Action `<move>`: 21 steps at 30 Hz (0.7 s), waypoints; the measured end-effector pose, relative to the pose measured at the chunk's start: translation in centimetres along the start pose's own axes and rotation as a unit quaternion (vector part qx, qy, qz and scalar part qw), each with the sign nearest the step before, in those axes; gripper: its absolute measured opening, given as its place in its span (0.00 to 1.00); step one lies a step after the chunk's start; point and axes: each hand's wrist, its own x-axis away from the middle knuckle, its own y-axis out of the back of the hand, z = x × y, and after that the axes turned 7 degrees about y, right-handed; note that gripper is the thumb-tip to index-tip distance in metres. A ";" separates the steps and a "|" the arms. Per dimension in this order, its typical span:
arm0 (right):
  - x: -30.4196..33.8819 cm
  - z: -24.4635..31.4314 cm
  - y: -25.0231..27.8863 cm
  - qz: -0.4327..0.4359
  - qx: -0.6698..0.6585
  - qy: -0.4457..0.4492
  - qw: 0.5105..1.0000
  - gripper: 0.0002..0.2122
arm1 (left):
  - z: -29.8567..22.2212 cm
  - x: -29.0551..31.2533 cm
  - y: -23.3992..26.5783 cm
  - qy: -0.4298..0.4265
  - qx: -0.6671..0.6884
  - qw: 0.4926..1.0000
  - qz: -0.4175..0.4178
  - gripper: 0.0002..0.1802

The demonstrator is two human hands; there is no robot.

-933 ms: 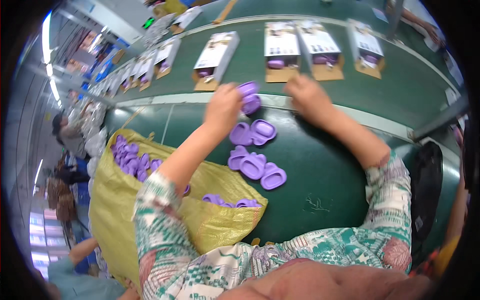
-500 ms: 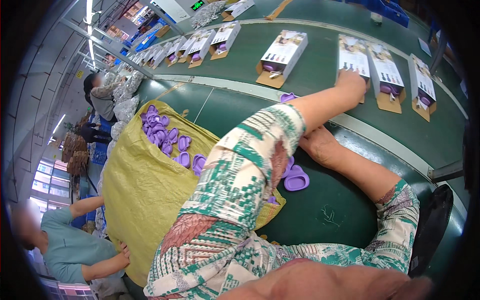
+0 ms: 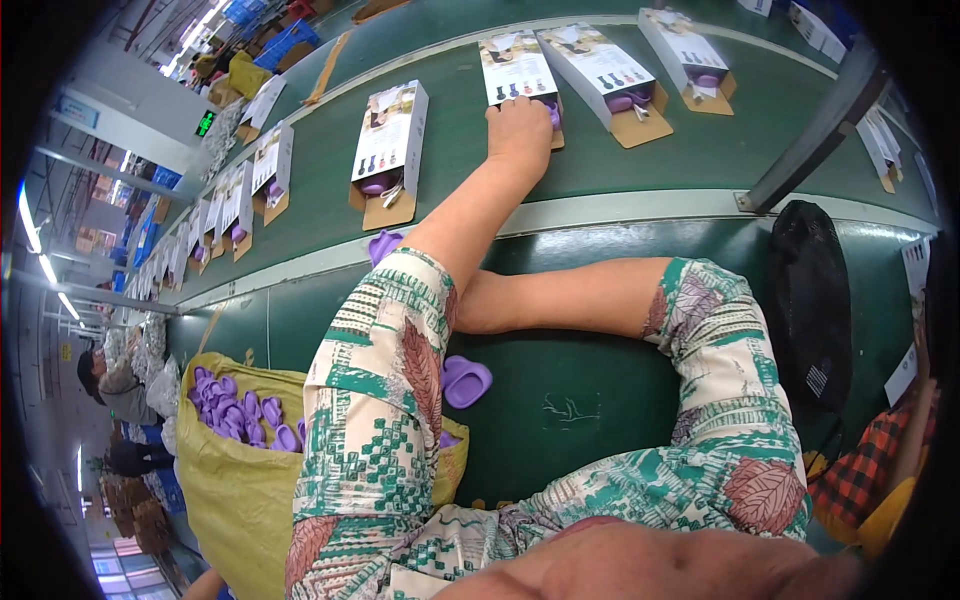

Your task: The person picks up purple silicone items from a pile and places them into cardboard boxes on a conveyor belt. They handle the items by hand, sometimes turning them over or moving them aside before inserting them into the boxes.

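My left hand (image 3: 520, 132) reaches across to the far belt, its fingers curled over the near end of a white printed box (image 3: 513, 62). A bit of purple shows beside those fingers. My right hand (image 3: 478, 302) lies beneath my left forearm, at the near edge of the belt; its fingers are hidden. Close to my left sleeve, a purple shoe-shaped plastic piece (image 3: 467, 382) rests on the green table (image 3: 560, 440), and another purple piece (image 3: 383, 246) sits by the belt's rail. A yellow woven sack (image 3: 235, 485) at the left holds many such purple pieces (image 3: 235, 408).
Open-flapped boxes (image 3: 388, 140) with purple contents line the green belt (image 3: 455, 130). A metal post (image 3: 815, 130) rises from the rail (image 3: 650, 203). At right lies a black mesh bag (image 3: 808, 300), near a person in a checkered sleeve (image 3: 865, 470). Another person (image 3: 122, 385) stands far left.
My view has turned right, so the boxes and sack appear farther left. The black bag and checkered sleeve show more fully. My left hand stays at a box's end.
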 end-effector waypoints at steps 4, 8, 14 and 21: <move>0.1 -0.8 -0.9 0.010 -0.031 -0.009 0.999 0.15 | -2.0 -1.3 0.7 0.044 0.030 0.998 0.042 0.09; -1.4 1.0 -0.6 0.037 -0.035 -0.027 0.998 0.14 | -1.5 -1.8 1.1 0.057 0.012 0.998 0.016 0.08; -2.3 -0.1 -1.6 -0.002 -0.111 0.003 0.994 0.18 | 2.2 -2.4 0.4 0.058 0.012 0.998 -0.037 0.11; -4.8 -0.7 2.9 0.014 0.536 -0.025 0.844 0.08 | 15.8 9.9 9.4 -0.022 0.146 0.982 -0.119 0.09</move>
